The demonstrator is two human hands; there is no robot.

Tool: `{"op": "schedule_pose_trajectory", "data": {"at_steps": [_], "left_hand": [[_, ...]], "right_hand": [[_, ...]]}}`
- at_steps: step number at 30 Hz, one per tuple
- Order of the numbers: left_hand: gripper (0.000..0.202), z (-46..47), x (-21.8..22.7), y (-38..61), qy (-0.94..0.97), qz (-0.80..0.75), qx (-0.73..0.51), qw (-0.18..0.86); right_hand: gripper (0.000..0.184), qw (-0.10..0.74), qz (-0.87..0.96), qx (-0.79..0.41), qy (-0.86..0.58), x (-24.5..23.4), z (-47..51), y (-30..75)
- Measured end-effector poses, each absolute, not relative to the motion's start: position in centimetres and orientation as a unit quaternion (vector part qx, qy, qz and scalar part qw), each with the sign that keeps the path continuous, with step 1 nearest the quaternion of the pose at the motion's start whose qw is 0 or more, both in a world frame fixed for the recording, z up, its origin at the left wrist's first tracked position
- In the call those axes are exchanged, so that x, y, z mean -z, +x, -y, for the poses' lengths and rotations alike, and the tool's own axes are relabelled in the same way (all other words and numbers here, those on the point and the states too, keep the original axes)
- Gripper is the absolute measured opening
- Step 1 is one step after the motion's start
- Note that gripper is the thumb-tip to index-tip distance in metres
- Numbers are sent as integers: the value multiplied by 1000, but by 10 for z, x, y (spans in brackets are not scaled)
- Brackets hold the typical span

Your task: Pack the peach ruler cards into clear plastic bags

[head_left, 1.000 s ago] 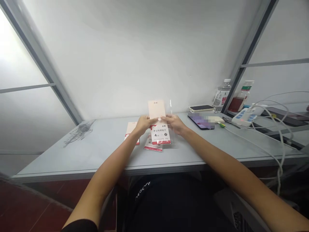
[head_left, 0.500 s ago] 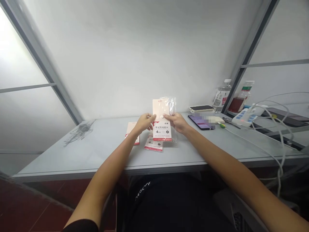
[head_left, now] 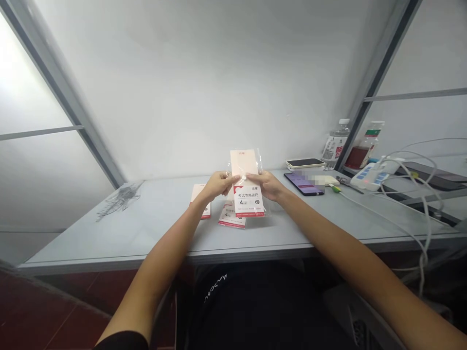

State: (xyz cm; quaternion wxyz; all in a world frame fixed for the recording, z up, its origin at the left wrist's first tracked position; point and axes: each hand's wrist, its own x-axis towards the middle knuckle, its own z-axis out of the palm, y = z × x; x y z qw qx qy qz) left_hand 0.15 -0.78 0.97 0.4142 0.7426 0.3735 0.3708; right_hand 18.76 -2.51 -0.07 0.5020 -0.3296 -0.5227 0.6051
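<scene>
Between my two hands is a ruler set [head_left: 249,200] with a pale pink upper part and a red-and-white printed label, inside a clear plastic bag. My left hand [head_left: 221,184] pinches its left side, thumb near a round white button. From the right, my right hand [head_left: 270,185] grips the opposite side, thumb reaching toward the same button. A second ruler set [head_left: 232,221] lies flat on the desk below, partly hidden by the held one. Another pink-and-red ruler set [head_left: 206,210] lies to the left, partly covered by my left wrist.
On the grey desk [head_left: 153,233], several phones lie at the right, including a purple-screened phone [head_left: 303,183]. A power strip [head_left: 370,176] with white cables, a water bottle [head_left: 334,146] and a bottle of red liquid [head_left: 361,154] stand near the right partition. Dark scribbles [head_left: 120,198] mark the left side.
The held ruler set has tilted slightly, its lower end shifting right. My left hand has moved a little to the right, its thumb now further over the front near the button.
</scene>
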Motion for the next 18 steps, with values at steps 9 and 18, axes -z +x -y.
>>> {"op": "schedule_pose_trajectory", "data": {"at_steps": [9,18], "left_hand": [[38,10,0,8,774,-509,-370,60],[32,15,10,19,785,-472,-378,133]], "right_hand": [[29,523,553,-527,-379,13,16,180],[30,545,565,-474,-399,14,24,167]]}}
